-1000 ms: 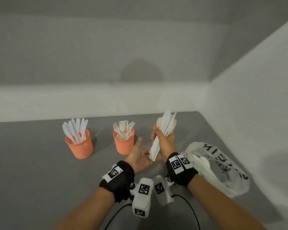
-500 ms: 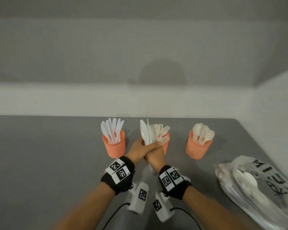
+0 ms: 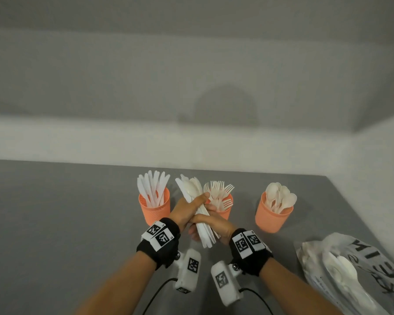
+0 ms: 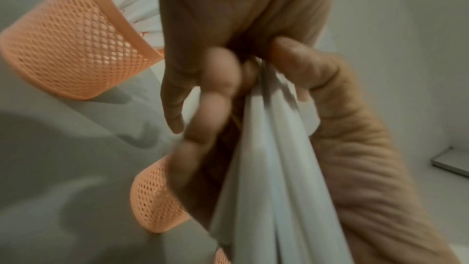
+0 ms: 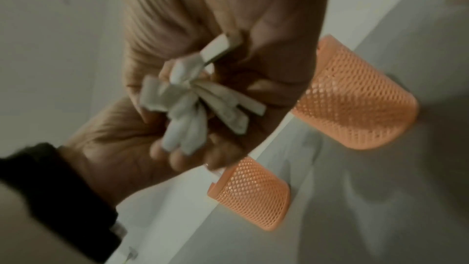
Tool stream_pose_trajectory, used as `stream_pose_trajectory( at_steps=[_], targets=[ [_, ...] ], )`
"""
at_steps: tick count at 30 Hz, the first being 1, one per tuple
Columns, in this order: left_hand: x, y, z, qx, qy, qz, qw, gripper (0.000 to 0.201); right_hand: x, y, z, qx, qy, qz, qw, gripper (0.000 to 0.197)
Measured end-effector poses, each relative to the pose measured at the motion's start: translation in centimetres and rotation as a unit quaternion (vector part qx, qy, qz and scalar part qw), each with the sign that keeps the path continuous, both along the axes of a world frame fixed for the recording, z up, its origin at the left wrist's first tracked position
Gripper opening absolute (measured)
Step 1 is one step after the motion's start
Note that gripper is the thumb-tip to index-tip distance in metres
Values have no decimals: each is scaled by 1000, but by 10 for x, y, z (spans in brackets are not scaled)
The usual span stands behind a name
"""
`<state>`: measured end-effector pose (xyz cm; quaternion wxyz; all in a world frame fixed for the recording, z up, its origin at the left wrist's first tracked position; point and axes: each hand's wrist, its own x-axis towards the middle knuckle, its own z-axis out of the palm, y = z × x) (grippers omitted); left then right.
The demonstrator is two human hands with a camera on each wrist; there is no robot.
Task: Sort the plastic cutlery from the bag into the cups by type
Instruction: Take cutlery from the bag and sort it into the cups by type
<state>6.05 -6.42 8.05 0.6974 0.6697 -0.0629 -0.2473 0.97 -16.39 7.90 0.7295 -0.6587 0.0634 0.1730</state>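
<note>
My head camera is looking forward and down from above the worktop [image 3: 55, 223], taking in both forearms, three orange cups [image 3: 155, 209] and the back wall. The left wrist camera is sitting very close under the left hand [image 4: 342, 127], facing along it. The right wrist camera is doing likewise under the right hand [image 5: 253, 47]; all three are sharing the white cutlery bundle [image 3: 199, 214] and the mesh cups.

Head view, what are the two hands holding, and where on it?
A bundle of white plastic cutlery: left hand grips mid-bundle, right hand grips the handles lower down.
</note>
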Motion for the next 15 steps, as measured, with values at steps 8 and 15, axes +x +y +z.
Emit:
stream_pose_trajectory(
  at_steps=[8, 15],
  targets=[
    [8, -12, 0, 90, -82, -38, 992, 47, 1, -6, -12, 84, 59, -35, 994, 9],
    [13, -17, 5, 48, -94, 154, 982, 35, 1, -22, -17, 138, 42, -92, 985, 6]
  ],
)
